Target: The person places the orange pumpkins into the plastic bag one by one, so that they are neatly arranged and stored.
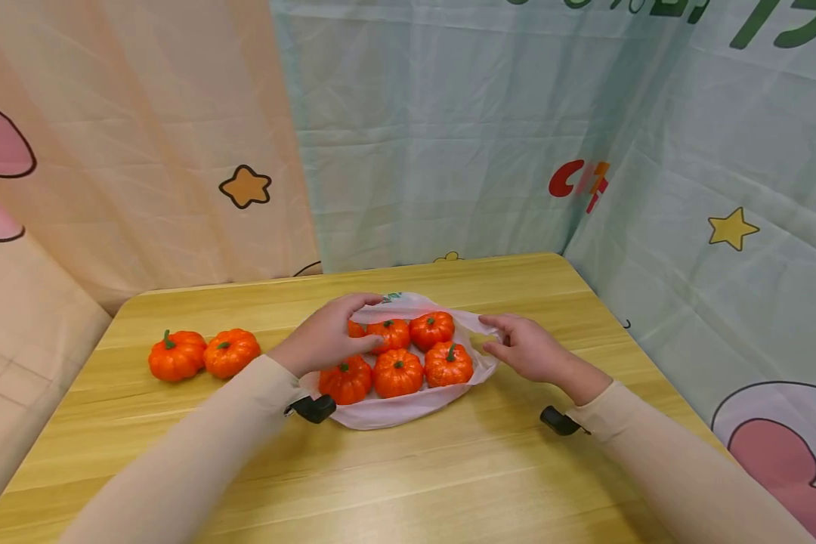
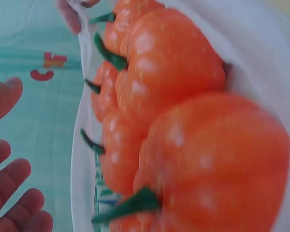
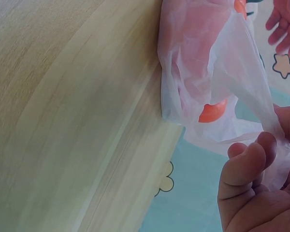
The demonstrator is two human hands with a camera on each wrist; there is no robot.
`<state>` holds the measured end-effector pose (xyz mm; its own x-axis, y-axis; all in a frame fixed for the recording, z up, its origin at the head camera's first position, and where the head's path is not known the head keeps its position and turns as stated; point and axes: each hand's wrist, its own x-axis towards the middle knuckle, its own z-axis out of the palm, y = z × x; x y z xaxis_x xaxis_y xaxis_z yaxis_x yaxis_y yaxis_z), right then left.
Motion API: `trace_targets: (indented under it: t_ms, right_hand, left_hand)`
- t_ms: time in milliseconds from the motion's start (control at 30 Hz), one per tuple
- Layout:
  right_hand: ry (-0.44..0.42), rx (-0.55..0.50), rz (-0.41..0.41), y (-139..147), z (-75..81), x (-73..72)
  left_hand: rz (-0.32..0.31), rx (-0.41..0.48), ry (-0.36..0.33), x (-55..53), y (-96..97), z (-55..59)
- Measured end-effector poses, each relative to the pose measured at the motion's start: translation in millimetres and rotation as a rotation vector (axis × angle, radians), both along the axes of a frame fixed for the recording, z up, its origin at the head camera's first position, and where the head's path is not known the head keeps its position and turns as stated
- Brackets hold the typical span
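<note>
Several small orange pumpkins (image 1: 398, 372) with green stems sit inside a white plastic bag (image 1: 401, 412) that lies spread open on the table. My right hand (image 1: 527, 346) pinches the bag's right edge between thumb and fingers; the right wrist view shows the thin plastic (image 3: 251, 72) stretched from that grip. Above the bag's left part hovers my left hand (image 1: 329, 332), its fingers apart and holding nothing. In the left wrist view those fingers (image 2: 14, 179) are spread beside the bagged pumpkins (image 2: 174, 72). The left hand partly hides one pumpkin at the back left.
Two more pumpkins, one (image 1: 177, 355) and another (image 1: 231, 353), stand side by side on the wooden table (image 1: 415, 483), left of the bag. Printed curtains (image 1: 435, 151) hang behind the table and along its sides.
</note>
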<state>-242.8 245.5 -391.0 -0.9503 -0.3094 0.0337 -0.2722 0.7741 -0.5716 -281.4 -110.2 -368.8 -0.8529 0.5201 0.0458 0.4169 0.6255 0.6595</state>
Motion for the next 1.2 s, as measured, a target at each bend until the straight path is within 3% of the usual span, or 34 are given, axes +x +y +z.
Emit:
trace_targets:
  t_ms: [333,500,933,1200]
  right_hand:
    - [0.000,-0.004,0.005,0.2,0.6,0.4]
    - [0.006,0.004,0.007,1.0,-0.1,0.2]
    - [0.002,0.001,0.009,1.1,-0.3,0.3]
    - [-0.004,-0.001,0.009,0.2,1.5,1.3]
  left_hand:
    - [0.076,-0.031,0.038,-4.8,-52.8,5.0]
    - [0.127,-0.037,0.017,-2.4,-74.2,6.5]
    - [0.201,-0.139,0.078,2.1,-113.4,11.1]
    - [0.230,-0.136,0.071,3.4,-130.4,14.4]
